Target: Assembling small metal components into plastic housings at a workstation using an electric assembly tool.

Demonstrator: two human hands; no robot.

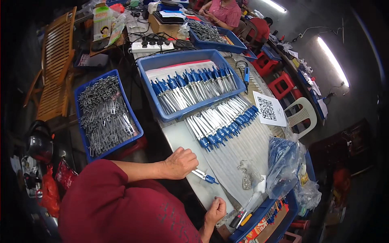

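My left hand (180, 164) is closed at the table's near edge. From under its fingers sticks out a drawing compass (208, 178) with silver legs and a blue head, the head pointing right. Closer to me, my right hand (215, 209) has curled fingers and a raised thumb; whatever it may pinch is too small to make out. Beyond both hands, a row of similar blue-headed compasses (223, 123) lies on a ribbed white sheet (231, 162). More compasses (194, 87) fill a blue tray (172, 115) behind that row.
At left, a blue bin (139, 127) holds many grey metal parts. Small metal pieces in a clear bag (247, 180) lie on the sheet. Screwdrivers (239, 218) rest by a blue box (243, 233) at right, near a plastic bag (283, 162). Other people (225, 14) sit at the far end.
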